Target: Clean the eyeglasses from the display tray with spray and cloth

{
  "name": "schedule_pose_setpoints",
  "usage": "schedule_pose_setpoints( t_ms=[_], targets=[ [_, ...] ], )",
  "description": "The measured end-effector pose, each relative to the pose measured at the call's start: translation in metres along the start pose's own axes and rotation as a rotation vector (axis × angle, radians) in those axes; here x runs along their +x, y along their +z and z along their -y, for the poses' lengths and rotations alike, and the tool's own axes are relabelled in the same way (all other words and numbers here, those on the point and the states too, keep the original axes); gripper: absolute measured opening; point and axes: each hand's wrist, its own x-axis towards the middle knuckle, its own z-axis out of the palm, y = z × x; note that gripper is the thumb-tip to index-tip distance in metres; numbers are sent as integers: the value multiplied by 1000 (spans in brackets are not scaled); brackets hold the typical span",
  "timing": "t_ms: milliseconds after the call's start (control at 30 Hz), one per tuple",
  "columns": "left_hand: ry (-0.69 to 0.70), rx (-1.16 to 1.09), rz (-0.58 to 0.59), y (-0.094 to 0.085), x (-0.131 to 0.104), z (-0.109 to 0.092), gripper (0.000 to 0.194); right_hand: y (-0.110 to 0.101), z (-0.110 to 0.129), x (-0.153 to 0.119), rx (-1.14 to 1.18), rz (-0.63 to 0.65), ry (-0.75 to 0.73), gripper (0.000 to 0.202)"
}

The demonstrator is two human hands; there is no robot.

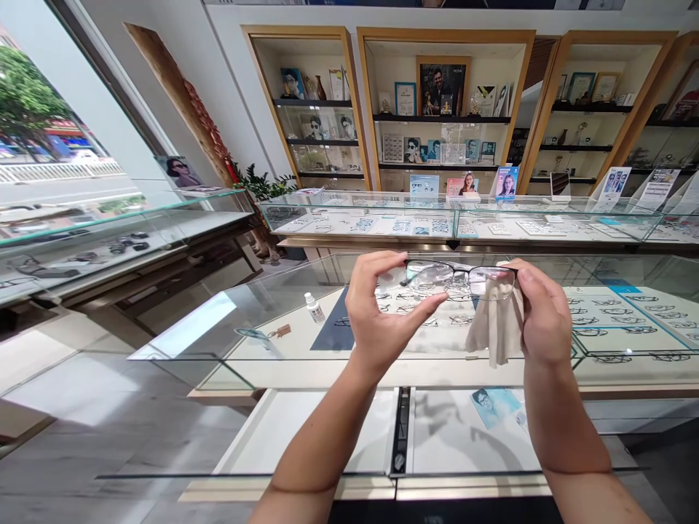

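Observation:
A pair of eyeglasses (461, 272) with a dark upper rim is held up level in front of me, above the glass display counter. My right hand (546, 313) pinches its right end, and a beige cleaning cloth (496, 324) hangs from the same hand, behind the right lens. At the left end of the frame is my left hand (379, 309), its thumb stretched out well apart from the fingers. Its fingertips are at the frame's left corner; whether they touch it I cannot tell.
Rows of glasses lie inside the counter (295, 358). A small white bottle (314, 308) and a brown tag (280, 331) are at its left. Below, an open white drawer (448, 444) holds a blue picture card (496, 407). More glass cases (360, 211) stand behind.

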Motion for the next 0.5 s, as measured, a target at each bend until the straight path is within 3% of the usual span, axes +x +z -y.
schedule_pose_setpoints(
  t_ms=[333, 500],
  targets=[
    [-1, -3, 16, -2, 0, 2, 55, -3, 0, 5, 222, 104, 441, 41],
    [-7, -10, 17, -2, 0, 1, 55, -2, 5, 6, 259, 86, 471, 36]
  ],
)
